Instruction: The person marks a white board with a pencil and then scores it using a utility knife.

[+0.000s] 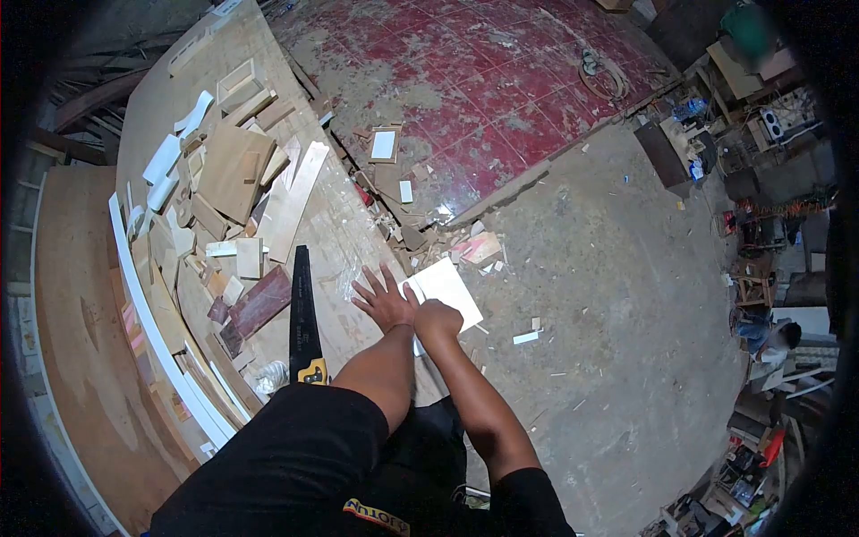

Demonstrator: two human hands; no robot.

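Observation:
A white board (451, 285) juts out past the edge of the wooden worktable (344, 224). My left hand (386, 302) is open, its fingers spread flat over the tabletop, with its thumb side at the board's near part. Close beside it, my right hand (438, 320) is closed in a fist over the white board; whatever its fingers grip is hidden. To the left of my hands lies a handsaw (305, 309) with a black blade and a yellow and black handle (312, 371), touched by neither hand.
Wood offcuts, including a square wooden panel (234, 170) and a dark red piece (261, 302), are heaped on the table's left. Scraps litter the concrete floor (582, 295). A red tiled area (465, 89) lies ahead. Another person (771, 340) is at far right.

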